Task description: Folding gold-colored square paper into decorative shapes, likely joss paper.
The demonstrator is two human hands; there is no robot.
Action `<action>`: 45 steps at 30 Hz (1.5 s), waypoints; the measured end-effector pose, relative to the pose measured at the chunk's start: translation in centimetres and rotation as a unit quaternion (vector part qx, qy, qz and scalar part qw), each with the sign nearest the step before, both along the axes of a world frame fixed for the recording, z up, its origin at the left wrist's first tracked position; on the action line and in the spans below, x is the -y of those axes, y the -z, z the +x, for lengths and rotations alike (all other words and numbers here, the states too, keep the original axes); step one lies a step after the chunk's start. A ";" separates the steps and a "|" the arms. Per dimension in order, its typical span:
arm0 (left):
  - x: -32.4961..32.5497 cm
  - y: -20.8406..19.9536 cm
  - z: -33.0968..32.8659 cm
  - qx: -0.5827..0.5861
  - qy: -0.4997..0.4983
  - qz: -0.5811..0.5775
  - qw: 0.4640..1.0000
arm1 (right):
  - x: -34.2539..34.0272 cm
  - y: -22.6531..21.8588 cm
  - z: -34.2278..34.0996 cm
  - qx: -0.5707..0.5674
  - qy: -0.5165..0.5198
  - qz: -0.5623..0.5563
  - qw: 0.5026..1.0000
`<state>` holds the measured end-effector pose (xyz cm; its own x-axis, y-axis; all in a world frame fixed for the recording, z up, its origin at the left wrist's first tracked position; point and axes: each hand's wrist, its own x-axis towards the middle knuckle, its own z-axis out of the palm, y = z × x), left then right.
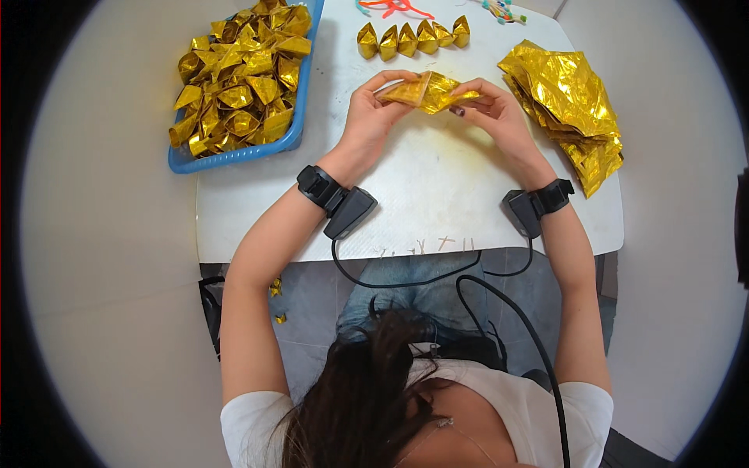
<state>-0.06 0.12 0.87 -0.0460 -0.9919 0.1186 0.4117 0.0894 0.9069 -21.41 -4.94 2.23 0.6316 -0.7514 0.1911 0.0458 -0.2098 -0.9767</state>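
Pinching opposite ends of a folded gold paper [427,95], the left hand [370,117] and right hand [503,117] have their fingers [395,76] nearly closed on it over the desk [437,210], between a blue basket [234,159] of gold pieces [242,90] and a gold paper stack [563,86], near six gold shapes [407,40].

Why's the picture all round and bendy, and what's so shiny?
Head view: the fisheye lens makes edges bow, like those of the white table, inside a dark rim; head view: bright glare on the gold foil stack, glints on the held gold foil.
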 end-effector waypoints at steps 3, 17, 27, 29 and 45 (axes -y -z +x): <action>0.1 0.3 0.7 0.090 0.016 -0.032 0.995 | -0.3 -0.8 0.4 -0.004 0.077 0.036 0.996; 0.1 -0.2 0.3 0.123 -0.053 -0.051 0.990 | 0.5 0.0 0.0 0.060 0.083 -0.017 0.995; -0.3 -0.3 0.4 0.156 -0.082 -0.036 0.984 | 0.2 -0.7 -0.6 0.111 0.009 0.167 0.980; -0.4 -0.3 0.6 0.128 -0.059 -0.043 0.989 | -0.2 -0.6 0.1 0.043 0.080 0.060 0.994; -0.3 -0.7 0.0 0.036 -0.001 -0.018 0.999 | -1.2 -1.8 0.5 0.048 0.103 0.042 0.993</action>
<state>-0.10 0.46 1.54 -0.0533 -0.9870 0.1515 0.3447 0.1243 0.9305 -20.89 -3.72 4.02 0.4443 -0.8788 0.1743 0.1048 -0.1422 -0.9843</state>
